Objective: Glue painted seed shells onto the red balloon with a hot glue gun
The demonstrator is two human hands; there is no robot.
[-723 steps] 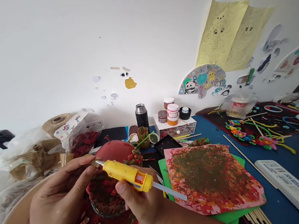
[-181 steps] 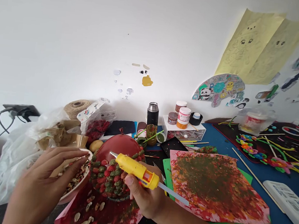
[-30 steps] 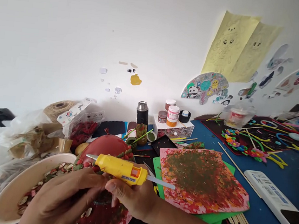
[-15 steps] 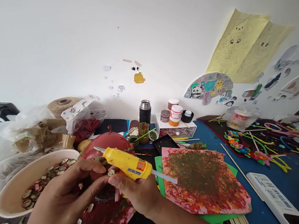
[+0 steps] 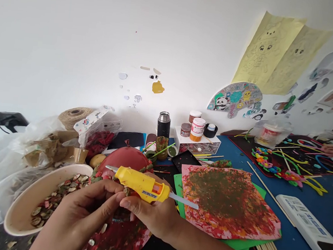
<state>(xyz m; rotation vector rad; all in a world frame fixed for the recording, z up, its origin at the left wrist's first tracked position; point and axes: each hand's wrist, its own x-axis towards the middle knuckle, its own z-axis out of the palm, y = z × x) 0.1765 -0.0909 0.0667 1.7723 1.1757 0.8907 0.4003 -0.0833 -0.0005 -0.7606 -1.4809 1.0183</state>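
Showing behind glue gun (image 5: 141, 183): balloon (image 5: 126, 157), flask (image 5: 163, 128)

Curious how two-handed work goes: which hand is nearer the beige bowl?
The left hand: beside the beige bowl, partly covering it in view. The right hand, gripping the yellow glue gun, is farther off, past the left.

light is soft and edges look stretched

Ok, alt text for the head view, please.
The right hand holds a yellow plastic glue gun before a round red balloon; the left hand pinches a small greenish piece. A cream oval bowl of red and green fragments stands at left.
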